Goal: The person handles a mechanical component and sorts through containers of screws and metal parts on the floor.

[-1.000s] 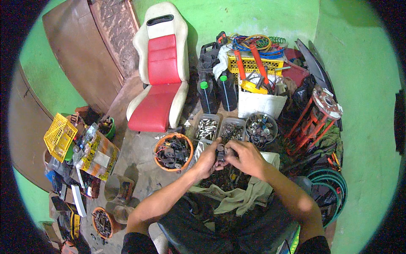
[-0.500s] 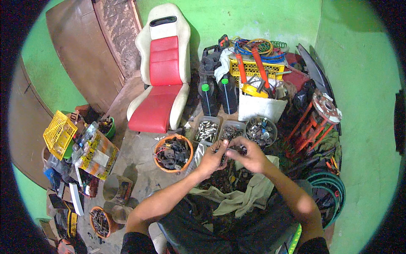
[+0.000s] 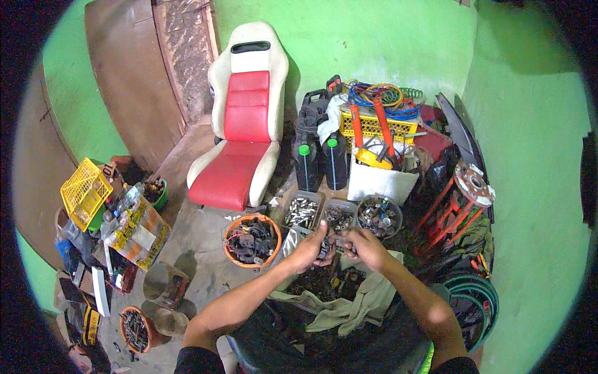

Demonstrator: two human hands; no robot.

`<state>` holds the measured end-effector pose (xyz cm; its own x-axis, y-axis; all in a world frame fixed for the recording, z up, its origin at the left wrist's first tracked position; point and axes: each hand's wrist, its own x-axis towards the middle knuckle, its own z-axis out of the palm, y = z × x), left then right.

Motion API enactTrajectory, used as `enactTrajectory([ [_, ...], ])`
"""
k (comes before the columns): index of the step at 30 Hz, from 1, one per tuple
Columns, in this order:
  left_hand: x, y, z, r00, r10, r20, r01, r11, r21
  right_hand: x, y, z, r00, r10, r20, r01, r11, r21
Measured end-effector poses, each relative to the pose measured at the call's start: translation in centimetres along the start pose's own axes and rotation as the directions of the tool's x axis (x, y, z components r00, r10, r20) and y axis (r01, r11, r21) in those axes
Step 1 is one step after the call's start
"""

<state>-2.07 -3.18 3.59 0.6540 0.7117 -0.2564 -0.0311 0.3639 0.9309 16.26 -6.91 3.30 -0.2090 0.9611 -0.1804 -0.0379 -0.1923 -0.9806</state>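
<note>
My left hand [image 3: 309, 252] is half closed, thumb up, around small greyish pieces too blurred to name. Close beside it, my right hand [image 3: 367, 249] has its fingers curled in a pinch; what they hold is hidden. Both hands are above a heap of dark, dirty small metal parts [image 3: 325, 284], which lies on a pale cloth [image 3: 349, 313] before me. Just beyond the hands sit tubs of sorted pieces: silver cylindrical ones [image 3: 302, 212], darker small hardware [image 3: 339, 217] and mixed round parts [image 3: 379, 216].
An orange basin [image 3: 280, 235] of black parts stands left of the hands, and a smaller pot [image 3: 151, 330] of bolts lower left. Beyond are a red and white car seat [image 3: 248, 106] and black jugs [image 3: 306, 171]. A red metal stand [image 3: 436, 199] and coiled green hose [image 3: 492, 299] flank the right.
The whole view has tilted up, so the scene sits lower. My right hand has drawn slightly away from the left, and its fingers have curled more.
</note>
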Motion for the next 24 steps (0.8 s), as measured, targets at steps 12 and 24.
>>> enactTrajectory([
  [12,1.3,-1.2,-4.0,1.0,0.005,0.018,0.002,0.926,-0.376,2.8,4.1,-1.2,0.957,0.272,-0.099,-0.171,0.807,0.565],
  [24,4.0,-2.4,-6.1,0.996,-0.065,-0.065,0.032,0.908,-0.418,13.1,20.0,-9.1,0.714,0.696,-0.079,-0.61,0.674,0.416],
])
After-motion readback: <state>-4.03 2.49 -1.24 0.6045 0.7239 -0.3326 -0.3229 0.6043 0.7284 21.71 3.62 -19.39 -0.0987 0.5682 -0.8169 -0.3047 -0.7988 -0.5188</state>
